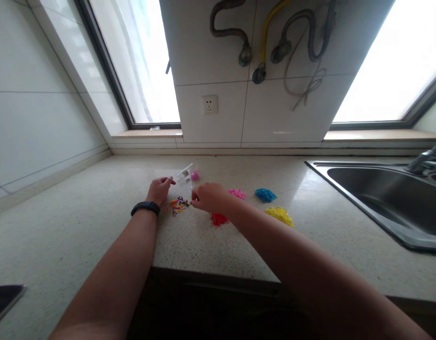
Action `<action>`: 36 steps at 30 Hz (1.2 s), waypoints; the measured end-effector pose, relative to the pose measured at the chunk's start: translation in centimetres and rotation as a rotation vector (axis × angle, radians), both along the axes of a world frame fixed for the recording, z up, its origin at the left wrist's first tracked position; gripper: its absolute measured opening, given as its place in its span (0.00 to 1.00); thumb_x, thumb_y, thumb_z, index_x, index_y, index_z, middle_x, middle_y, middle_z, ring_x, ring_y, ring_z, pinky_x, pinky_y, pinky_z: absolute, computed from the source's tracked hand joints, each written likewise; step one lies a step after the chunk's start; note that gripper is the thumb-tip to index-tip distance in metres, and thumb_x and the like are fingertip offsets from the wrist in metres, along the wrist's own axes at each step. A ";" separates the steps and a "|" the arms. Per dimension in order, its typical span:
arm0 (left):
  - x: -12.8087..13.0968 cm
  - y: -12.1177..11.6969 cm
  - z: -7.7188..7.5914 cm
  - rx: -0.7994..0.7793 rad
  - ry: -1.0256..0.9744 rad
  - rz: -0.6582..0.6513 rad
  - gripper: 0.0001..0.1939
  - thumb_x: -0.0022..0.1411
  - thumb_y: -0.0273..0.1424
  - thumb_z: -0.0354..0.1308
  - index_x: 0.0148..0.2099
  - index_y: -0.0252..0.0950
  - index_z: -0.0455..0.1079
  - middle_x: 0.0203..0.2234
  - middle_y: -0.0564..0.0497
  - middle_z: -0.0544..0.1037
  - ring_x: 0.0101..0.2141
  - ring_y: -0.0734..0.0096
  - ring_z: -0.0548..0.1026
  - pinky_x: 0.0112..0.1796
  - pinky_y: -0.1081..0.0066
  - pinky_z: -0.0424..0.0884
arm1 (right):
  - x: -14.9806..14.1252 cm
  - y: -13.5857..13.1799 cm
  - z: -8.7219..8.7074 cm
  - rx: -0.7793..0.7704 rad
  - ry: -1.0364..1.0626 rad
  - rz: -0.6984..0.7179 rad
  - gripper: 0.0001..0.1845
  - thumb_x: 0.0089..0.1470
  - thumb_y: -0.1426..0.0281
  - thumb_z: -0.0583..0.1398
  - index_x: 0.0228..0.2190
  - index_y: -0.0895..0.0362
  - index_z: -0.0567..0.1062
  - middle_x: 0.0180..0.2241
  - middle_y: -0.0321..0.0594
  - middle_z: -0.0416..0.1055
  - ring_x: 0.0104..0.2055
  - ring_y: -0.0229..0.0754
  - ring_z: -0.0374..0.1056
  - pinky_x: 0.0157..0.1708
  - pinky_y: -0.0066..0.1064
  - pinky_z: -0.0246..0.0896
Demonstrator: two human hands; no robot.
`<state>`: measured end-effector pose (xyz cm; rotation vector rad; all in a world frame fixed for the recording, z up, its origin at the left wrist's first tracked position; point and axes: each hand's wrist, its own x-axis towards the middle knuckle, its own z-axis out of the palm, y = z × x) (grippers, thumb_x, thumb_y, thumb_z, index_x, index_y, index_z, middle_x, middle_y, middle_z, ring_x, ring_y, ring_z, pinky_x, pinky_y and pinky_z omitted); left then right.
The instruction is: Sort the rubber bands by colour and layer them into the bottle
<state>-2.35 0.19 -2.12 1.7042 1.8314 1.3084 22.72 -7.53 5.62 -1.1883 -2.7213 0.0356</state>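
My left hand [160,190], with a dark band on its wrist, rests on the counter with its fingers stretched out. Just right of it lies a small mixed pile of coloured rubber bands [178,204], red, yellow, black and pink. My right hand [208,196] is at that pile's right edge, fingertips pinched; what they hold is too small to make out. Partly behind my right arm are a red pile [218,219] and a pink pile [237,193] of bands. A blue pile [265,195] and a yellow pile [280,216] lie farther right.
Behind my hands, a clear plastic box [184,174] lies beside a round pink piece [194,175]. A steel sink [377,198] is set into the counter [210,250] at right. A dark flat object [5,300] sits at the lower left. A tiled wall stands behind.
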 end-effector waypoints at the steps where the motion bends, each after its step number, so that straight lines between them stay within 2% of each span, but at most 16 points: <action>1: 0.0 0.0 0.0 -0.002 0.003 -0.003 0.26 0.58 0.50 0.52 0.34 0.32 0.80 0.17 0.53 0.66 0.21 0.69 0.63 0.25 0.69 0.56 | -0.9 0.2 -0.2 -0.014 -0.030 -0.006 0.18 0.61 0.58 0.57 0.41 0.55 0.81 0.42 0.49 0.80 0.44 0.51 0.75 0.40 0.36 0.66; 4: 0.0 0.1 0.1 -0.006 0.010 -0.017 0.26 0.57 0.50 0.53 0.34 0.32 0.80 0.17 0.53 0.66 0.22 0.69 0.64 0.26 0.69 0.56 | -2.7 0.6 -0.7 -0.010 -0.064 -0.041 0.21 0.60 0.58 0.56 0.45 0.58 0.80 0.46 0.53 0.78 0.47 0.54 0.75 0.42 0.39 0.68; 8: 0.0 0.3 0.1 -0.002 0.012 -0.028 0.26 0.57 0.50 0.52 0.34 0.32 0.80 0.19 0.52 0.69 0.24 0.68 0.65 0.27 0.69 0.58 | -3.8 0.8 -1.1 -0.020 -0.087 -0.057 0.22 0.57 0.60 0.59 0.48 0.59 0.79 0.46 0.54 0.78 0.47 0.56 0.75 0.43 0.41 0.70; 13: 0.0 0.5 -0.1 -0.004 0.012 -0.032 0.26 0.57 0.50 0.53 0.34 0.32 0.80 0.18 0.52 0.68 0.24 0.67 0.65 0.27 0.69 0.58 | -4.1 0.8 -1.5 -0.044 -0.096 -0.074 0.19 0.59 0.66 0.57 0.48 0.59 0.79 0.45 0.54 0.79 0.46 0.55 0.76 0.42 0.42 0.71; 19: 0.0 0.5 0.0 -0.004 0.019 -0.032 0.26 0.58 0.50 0.53 0.35 0.32 0.81 0.18 0.53 0.67 0.24 0.67 0.65 0.27 0.69 0.57 | -3.3 0.6 -1.6 -0.032 -0.073 -0.092 0.17 0.60 0.67 0.55 0.46 0.59 0.79 0.46 0.54 0.78 0.47 0.53 0.76 0.43 0.41 0.70; 24: 0.0 0.5 0.0 -0.003 0.020 -0.029 0.26 0.58 0.49 0.53 0.35 0.32 0.80 0.18 0.53 0.68 0.24 0.68 0.65 0.27 0.69 0.58 | -1.2 0.6 -1.0 -0.059 -0.004 -0.107 0.15 0.57 0.68 0.58 0.42 0.57 0.81 0.44 0.51 0.80 0.45 0.50 0.76 0.43 0.36 0.67; 27: 0.1 0.4 0.0 -0.009 0.017 -0.030 0.25 0.57 0.49 0.53 0.34 0.32 0.80 0.19 0.53 0.67 0.23 0.68 0.64 0.26 0.69 0.57 | 0.7 0.5 -0.7 -0.085 0.082 -0.121 0.12 0.56 0.68 0.60 0.38 0.56 0.83 0.39 0.48 0.81 0.40 0.47 0.76 0.38 0.32 0.64; 32: 0.3 0.1 0.1 -0.029 0.010 -0.023 0.25 0.57 0.49 0.53 0.33 0.32 0.80 0.17 0.54 0.65 0.21 0.70 0.62 0.24 0.69 0.55 | 4.8 -0.1 -0.3 -0.173 0.359 -0.101 0.08 0.54 0.70 0.62 0.33 0.58 0.82 0.31 0.43 0.80 0.32 0.39 0.72 0.31 0.28 0.59; 36: 0.4 -0.1 0.2 -0.041 0.008 -0.021 0.25 0.56 0.50 0.53 0.34 0.32 0.79 0.16 0.54 0.65 0.21 0.69 0.61 0.24 0.69 0.54 | 8.7 -0.8 0.5 -0.318 0.612 -0.064 0.08 0.53 0.69 0.63 0.34 0.60 0.81 0.28 0.39 0.78 0.29 0.35 0.69 0.29 0.27 0.60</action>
